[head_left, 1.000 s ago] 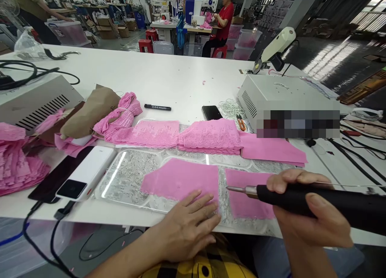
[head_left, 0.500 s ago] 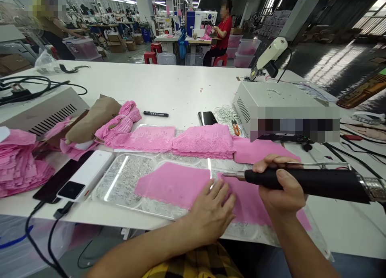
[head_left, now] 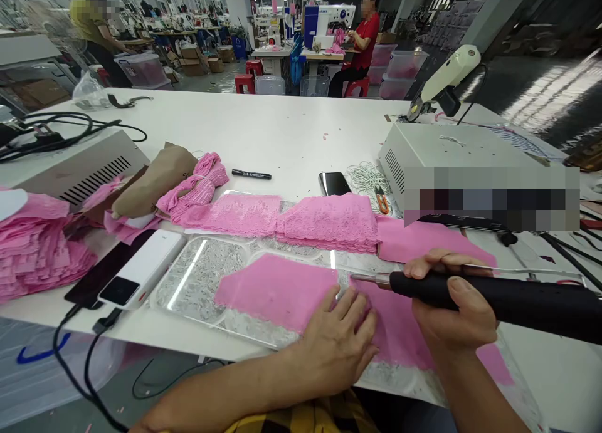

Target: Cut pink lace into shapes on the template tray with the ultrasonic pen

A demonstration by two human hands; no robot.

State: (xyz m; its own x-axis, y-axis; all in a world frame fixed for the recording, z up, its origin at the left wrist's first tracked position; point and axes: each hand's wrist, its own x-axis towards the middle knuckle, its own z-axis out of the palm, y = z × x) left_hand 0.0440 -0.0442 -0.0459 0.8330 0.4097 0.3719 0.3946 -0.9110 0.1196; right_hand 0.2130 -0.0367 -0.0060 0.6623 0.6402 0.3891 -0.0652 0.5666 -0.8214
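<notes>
My left hand (head_left: 341, 342) lies flat with its fingers apart, its fingertips pressing where two pink fabric pieces meet. The left fabric piece (head_left: 277, 289) and the right fabric piece (head_left: 395, 326) rest on a clear, grey-patterned plastic sheet (head_left: 197, 270). My right hand (head_left: 458, 307) is wrapped round a black-handled tool with a slim metal tip (head_left: 512, 301). Its tip points left, at the upper edge of the right piece just above my left fingertips; whether it touches the fabric I cannot tell. Behind them lie stacked pink lace pieces (head_left: 329, 223) and a plain pink piece (head_left: 433, 242).
Left are a white power bank (head_left: 145, 270), a dark phone, pink ruffled fabric (head_left: 32, 251) and a vented box (head_left: 98, 170). Behind the lace lie a marker (head_left: 251, 174), a black phone (head_left: 334, 183) and orange snips (head_left: 381, 200). A grey machine box (head_left: 461, 151) stands right. Two people are beyond.
The view has shifted, so the table's things appear slightly further right. Both hands, the tool and the fabric pieces keep nearly the same positions relative to each other.
</notes>
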